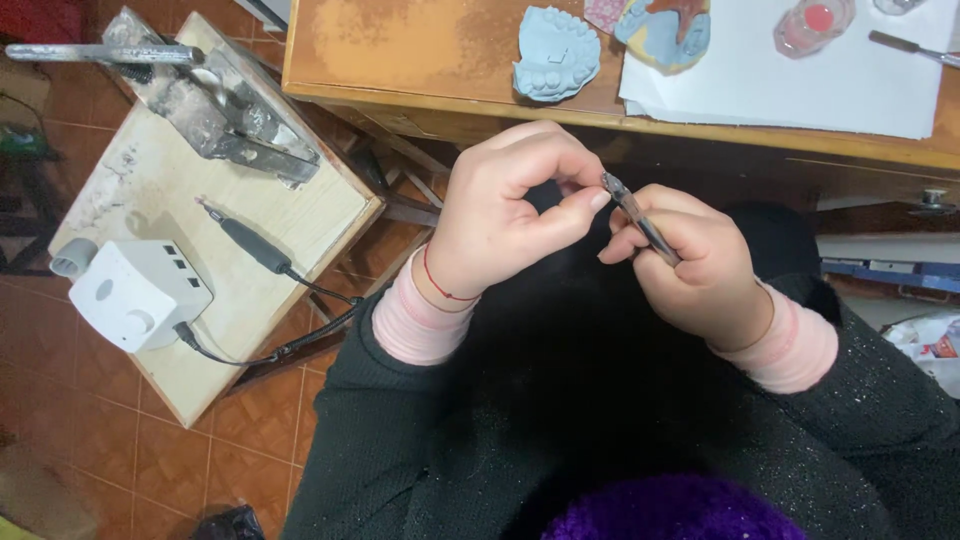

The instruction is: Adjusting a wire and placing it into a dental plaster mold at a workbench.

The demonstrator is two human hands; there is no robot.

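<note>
Right hand [700, 275] is closed around a slim metal tool [640, 222], long axis slanting up-left from the fist, below the wooden bench [420, 60]. Left hand [500, 215] pinches thumb to forefinger at the tool's tip; any pinched item is hidden.

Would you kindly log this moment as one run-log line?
left hand: fingers pinched at tool tip | right hand: holds slim metal hand tool | blue dental cast: on desk | white control box: on side table
</note>
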